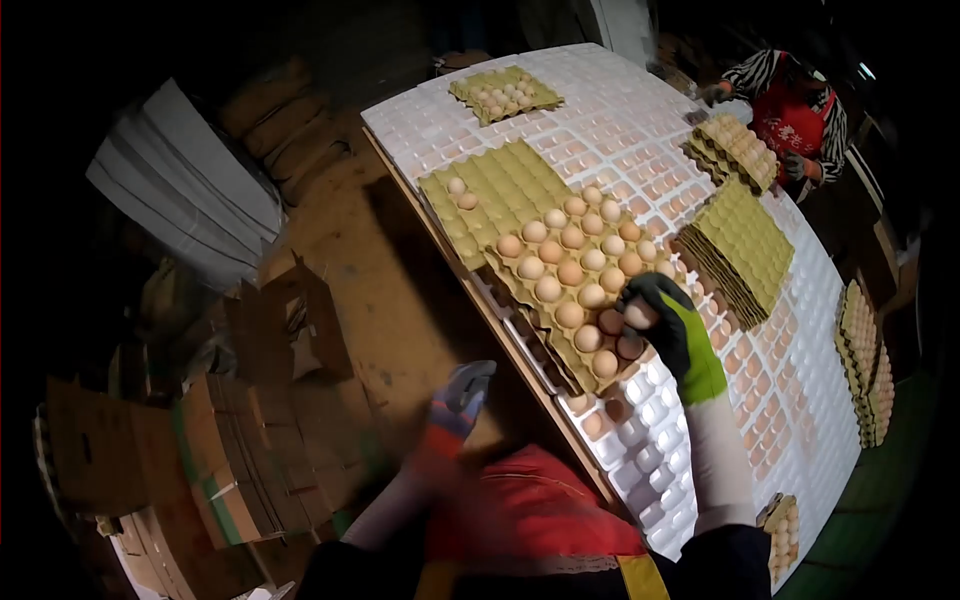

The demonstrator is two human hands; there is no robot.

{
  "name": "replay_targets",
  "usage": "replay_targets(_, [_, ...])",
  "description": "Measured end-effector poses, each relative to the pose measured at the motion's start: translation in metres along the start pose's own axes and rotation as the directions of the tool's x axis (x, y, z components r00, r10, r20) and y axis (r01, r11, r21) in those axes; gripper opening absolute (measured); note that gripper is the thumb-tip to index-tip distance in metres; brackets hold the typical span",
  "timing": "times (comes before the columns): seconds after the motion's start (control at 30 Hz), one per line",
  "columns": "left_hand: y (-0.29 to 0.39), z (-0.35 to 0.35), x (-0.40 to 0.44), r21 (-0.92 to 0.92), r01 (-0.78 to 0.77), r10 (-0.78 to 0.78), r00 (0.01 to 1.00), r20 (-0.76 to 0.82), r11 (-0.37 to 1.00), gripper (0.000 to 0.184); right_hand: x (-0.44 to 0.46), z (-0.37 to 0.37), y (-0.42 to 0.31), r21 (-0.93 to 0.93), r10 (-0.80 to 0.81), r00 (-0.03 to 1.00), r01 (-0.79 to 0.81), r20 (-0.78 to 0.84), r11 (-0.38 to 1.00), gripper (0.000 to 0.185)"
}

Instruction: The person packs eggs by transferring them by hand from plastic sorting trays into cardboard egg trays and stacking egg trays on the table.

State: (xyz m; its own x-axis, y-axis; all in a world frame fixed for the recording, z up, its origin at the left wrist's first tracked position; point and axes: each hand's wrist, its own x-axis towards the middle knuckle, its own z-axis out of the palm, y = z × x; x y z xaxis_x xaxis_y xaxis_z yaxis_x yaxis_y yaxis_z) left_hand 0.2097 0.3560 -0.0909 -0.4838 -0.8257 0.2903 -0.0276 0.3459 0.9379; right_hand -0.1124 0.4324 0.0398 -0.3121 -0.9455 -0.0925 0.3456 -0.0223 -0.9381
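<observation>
My right hand [672, 325], in a dark glove with a bright green cuff, is closed round an egg [641, 314] over the near right part of a full egg tray [545, 312]. That yellowish tray rests on others at the table's left edge. My left hand [466, 390], in a grey, blue and orange glove, hangs beside the table edge; motion smears it and its fingers are not clear. Behind the full tray, a yellow-green tray [510, 185] carries two eggs [462, 194] near its left side.
White plastic trays [640, 465] with eggs cover the table. A stack of yellow-green trays [735, 250] stands right. A person in a red apron [790, 120] handles egg trays [735, 148] at the far right. Cardboard boxes [235, 460] stand lower left.
</observation>
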Motion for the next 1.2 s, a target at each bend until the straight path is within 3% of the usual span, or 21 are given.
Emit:
replay_targets(0.03, [-0.008,-0.009,0.011,-0.001,-0.002,0.002,1.000,-0.008,1.000,0.033,0.032,0.030,-0.018,-0.301,-0.074,0.992,0.103,0.105,0.948,0.028])
replay_targets(0.13, [-0.020,-0.035,0.060,-0.063,0.042,-0.045,0.998,-0.051,0.997,0.031,0.170,0.027,0.046,-0.333,-0.098,0.940,0.212,0.328,0.919,0.038])
replay_targets(0.17, [-0.017,-0.041,0.082,-0.017,0.081,-0.081,0.996,-0.024,0.997,0.032,0.182,0.082,0.006,-0.624,-0.015,0.928,0.263,0.373,0.736,0.030])
replay_targets(0.23, [-0.030,-0.055,0.129,0.139,0.035,-0.039,0.999,0.027,0.990,0.033,0.262,0.070,0.056,-0.625,0.073,0.914,0.213,0.399,0.751,0.026])
replay_targets(0.27, [-0.042,-0.064,0.158,0.148,0.027,-0.033,0.999,0.039,0.989,0.033,0.271,0.107,0.040,-0.889,0.149,0.923,0.285,0.355,0.358,0.054])
replay_targets(0.33, [-0.066,-0.076,0.219,0.603,-0.209,0.152,0.978,0.145,0.770,0.034,0.307,0.149,0.045,-0.964,0.286,0.937,0.240,0.200,-0.114,0.047])
replay_targets(0.4, [-0.082,-0.085,0.277,0.711,-0.224,0.142,0.974,0.174,0.667,0.038,0.348,0.147,0.106,-0.930,0.094,0.956,0.291,0.277,-0.222,0.043])
replay_targets(0.47, [-0.090,-0.089,0.328,0.802,-0.181,0.083,0.983,0.163,0.570,0.043,0.370,0.151,0.131,-0.918,0.207,0.935,0.331,0.289,-0.216,0.039])
replay_targets(0.5, [-0.094,-0.094,0.348,0.814,-0.221,0.074,0.974,0.216,0.537,0.051,0.371,0.152,0.142,-0.926,0.159,0.942,0.325,0.297,-0.195,0.039])
replay_targets(0.53, [-0.102,-0.096,0.371,0.852,-0.284,0.025,0.952,0.304,0.440,0.056,0.382,0.149,0.143,-0.929,0.110,0.947,0.319,0.303,-0.186,0.039])
replay_targets(0.63, [-0.131,-0.098,0.414,0.777,-0.570,0.056,0.814,0.578,0.269,0.056,0.380,0.154,0.061,-0.968,0.321,0.927,0.236,0.196,-0.090,0.041])
replay_targets(0.67, [-0.142,-0.097,0.424,0.726,-0.647,0.037,0.752,0.658,0.233,0.052,0.375,0.147,0.037,-0.971,0.290,0.928,0.236,0.233,0.023,0.040])
replay_targets(0.73, [-0.158,-0.095,0.442,0.602,-0.776,0.039,0.618,0.785,0.188,0.045,0.394,0.109,0.040,-0.846,0.168,0.909,0.270,0.382,0.460,0.036])
replay_targets(0.77, [-0.154,-0.097,0.450,0.573,-0.800,0.033,0.587,0.809,0.177,0.030,0.397,0.101,0.035,-0.534,-0.015,0.889,0.287,0.457,0.795,0.034])
replay_targets(0.8, [-0.151,-0.101,0.456,0.511,-0.829,0.137,0.546,0.826,0.225,0.022,0.400,0.092,0.030,-0.104,-0.197,0.835,0.288,0.514,0.952,0.032])
replay_targets(0.87, [-0.155,-0.104,0.462,0.512,-0.795,0.062,0.558,0.827,0.325,0.023,0.424,0.068,0.024,-0.357,-0.038,0.975,0.117,0.221,0.927,0.034])
replay_targets(0.97, [-0.136,-0.113,0.489,0.354,-0.753,0.015,0.435,0.901,0.555,0.028,0.490,0.034,0.016,-0.571,0.093,0.955,-0.244,-0.282,0.784,0.041])
replay_targets(1.07, [-0.115,-0.124,0.517,0.280,-0.541,0.016,0.477,0.879,0.793,0.035,0.568,0.009,0.029,-0.800,-0.296,0.873,-0.159,-0.388,0.579,0.042])
replay_targets(1.1, [-0.132,-0.126,0.532,0.169,-0.428,0.024,0.411,0.911,0.888,0.043,0.588,0.006,0.027,-0.786,-0.330,0.843,-0.163,-0.426,0.596,0.041])
replay_targets(1.13, [-0.138,-0.131,0.545,0.217,-0.264,-0.076,0.458,0.886,0.940,0.043,0.608,0.007,0.027,-0.772,-0.353,0.816,-0.169,-0.458,0.612,0.040])
replay_targets(1.2, [-0.159,-0.130,0.591,-0.050,-0.158,0.132,0.567,0.813,0.986,0.041,0.648,0.004,0.027,-0.887,-0.418,0.794,-0.319,-0.442,0.333,0.041])
